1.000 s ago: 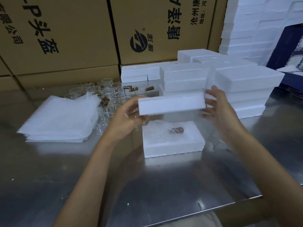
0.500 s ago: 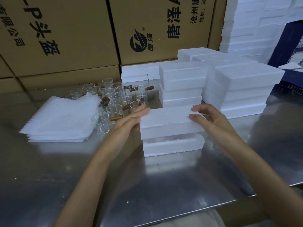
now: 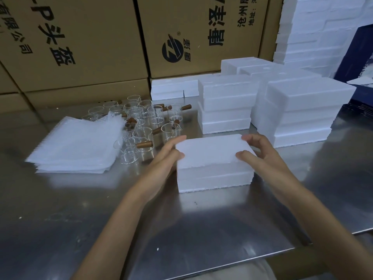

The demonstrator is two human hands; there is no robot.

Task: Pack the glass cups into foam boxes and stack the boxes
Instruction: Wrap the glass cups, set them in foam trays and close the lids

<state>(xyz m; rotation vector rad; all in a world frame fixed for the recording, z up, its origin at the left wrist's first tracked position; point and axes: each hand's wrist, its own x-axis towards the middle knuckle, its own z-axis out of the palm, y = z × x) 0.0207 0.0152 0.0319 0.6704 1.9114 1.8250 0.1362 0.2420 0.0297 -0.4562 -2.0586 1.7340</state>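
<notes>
- Near the middle of the steel tabletop [image 3: 201, 229] sits a white foam box [image 3: 215, 176], its lid [image 3: 210, 151] lying flat on the lower half so the two halves line up.
- Left hand [image 3: 161, 161] is at the box's left end: the fingers lie nearly straight along the lid's left edge, with the thumb tip on the lid's top near its front left corner.
- Right hand [image 3: 262, 153] grips the right end of the lid: the thumb presses on the top surface near the front right corner and the curled fingers reach over the far right corner.
- Both forearms come in from the tabletop's near edge.
- Toward the far left of the box stands a cluster of glass cups [image 3: 141, 122] with brown wooden handles, upright, crowded close to one another.
- Just left of the cups, a pile of white bubble-wrap bags [image 3: 76, 146] lies flat, its right edge touching the nearest cups.
- Behind the box, toward the far edge, is a stack of closed foam boxes [image 3: 226, 104]; a taller stack [image 3: 302, 110] stands near the far right corner, with more foam pieces behind both.
- Along the far edge rise large cardboard cartons [image 3: 90, 41] printed with black characters and a round logo.
- Beyond the right side are a wall of white foam [image 3: 314, 33] and dark blue packaging [image 3: 357, 57].
</notes>
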